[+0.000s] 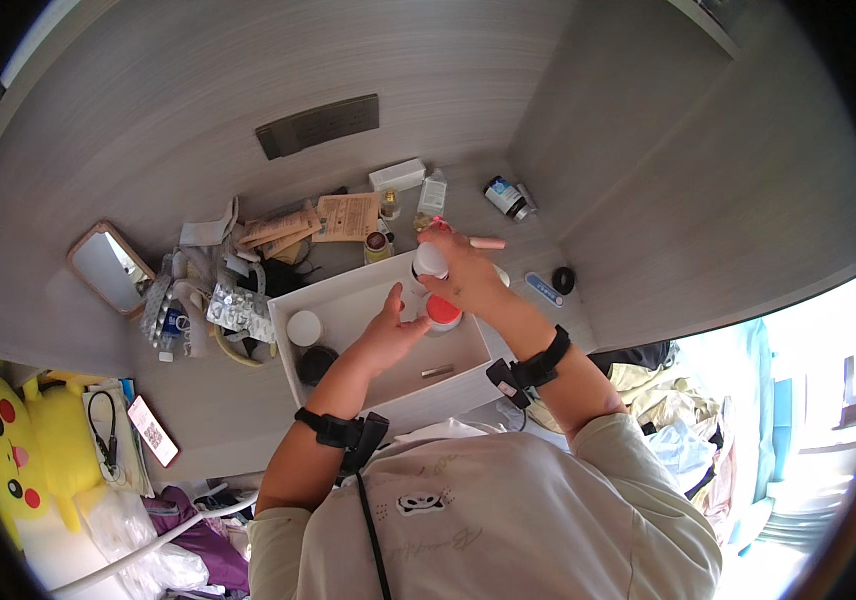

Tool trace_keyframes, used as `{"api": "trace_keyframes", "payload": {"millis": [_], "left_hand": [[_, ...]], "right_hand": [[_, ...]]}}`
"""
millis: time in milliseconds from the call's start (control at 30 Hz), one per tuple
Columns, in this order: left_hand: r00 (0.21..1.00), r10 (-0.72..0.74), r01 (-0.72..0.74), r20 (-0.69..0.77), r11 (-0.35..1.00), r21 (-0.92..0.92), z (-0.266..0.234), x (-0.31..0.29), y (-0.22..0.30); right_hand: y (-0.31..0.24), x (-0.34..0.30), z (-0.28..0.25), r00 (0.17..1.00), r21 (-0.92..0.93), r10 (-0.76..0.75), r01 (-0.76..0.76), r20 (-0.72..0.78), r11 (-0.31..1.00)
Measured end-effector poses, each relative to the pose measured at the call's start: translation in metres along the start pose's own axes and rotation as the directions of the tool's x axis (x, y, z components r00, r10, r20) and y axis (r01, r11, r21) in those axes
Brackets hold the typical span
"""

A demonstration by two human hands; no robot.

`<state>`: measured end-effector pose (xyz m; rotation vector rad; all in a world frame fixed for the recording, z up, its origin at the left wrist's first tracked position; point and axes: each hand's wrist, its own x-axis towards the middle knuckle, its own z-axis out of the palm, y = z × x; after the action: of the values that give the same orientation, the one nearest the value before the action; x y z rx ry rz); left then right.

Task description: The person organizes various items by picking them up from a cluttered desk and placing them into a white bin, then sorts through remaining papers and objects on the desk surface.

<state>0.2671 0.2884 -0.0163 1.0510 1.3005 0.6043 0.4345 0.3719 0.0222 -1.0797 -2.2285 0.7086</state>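
Observation:
In front of me a white open box (400,398) sits on the desk. My right hand (463,275) is closed round a jar with a white lid (431,262) above the box's far right part. Just below that hand, a red-lidded jar (443,312) is in the box. My left hand (388,335) hovers over the middle of the box, fingers apart and holding nothing. At the box's left end are a round white-topped jar (304,328) and a black round jar (318,365). A small metallic bar (438,372) lies on the box's bottom near the front.
Behind the box stand a clear bottle (432,193), a white carton (397,175) and brown packets (348,217). A dark bottle (506,198) lies at the far right, near a black ring (563,280). Leftward are a mirror (113,268), blister packs (240,312) and a phone (153,431).

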Motion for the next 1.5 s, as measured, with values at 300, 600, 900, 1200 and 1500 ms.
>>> {"api": "trace_keyframes", "payload": {"millis": [300, 600, 900, 1200, 1500], "left_hand": [[0.997, 0.059, -0.047, 0.048, 0.974, -0.223, 0.009, 0.018, 0.001], [0.989, 0.139, -0.139, -0.057, 0.990, 0.003, -0.023, -0.029, -0.008], [0.977, 0.178, -0.178, -0.119, 0.984, 0.013, -0.030, -0.081, -0.014], [0.963, 0.254, -0.254, -0.094, 0.967, 0.014, -0.029, -0.082, -0.028], [0.870, 0.378, -0.281, 0.317, 0.908, -0.310, -0.007, -0.060, 0.010]], "right_hand": [[0.005, 0.002, -0.005, 0.994, -0.170, -0.054, 0.071, 0.098, 0.983], [0.160, 0.010, -0.064, 0.943, -0.188, 0.170, -0.229, -0.285, 0.955], [0.204, 0.036, -0.039, 0.755, -0.404, 0.562, -0.656, -0.338, 0.638], [0.138, 0.006, -0.071, 0.856, 0.465, 0.354, -0.156, -0.376, 0.871], [-0.037, -0.096, -0.076, 0.991, 0.341, -0.131, 0.116, 0.020, 0.933]]}}
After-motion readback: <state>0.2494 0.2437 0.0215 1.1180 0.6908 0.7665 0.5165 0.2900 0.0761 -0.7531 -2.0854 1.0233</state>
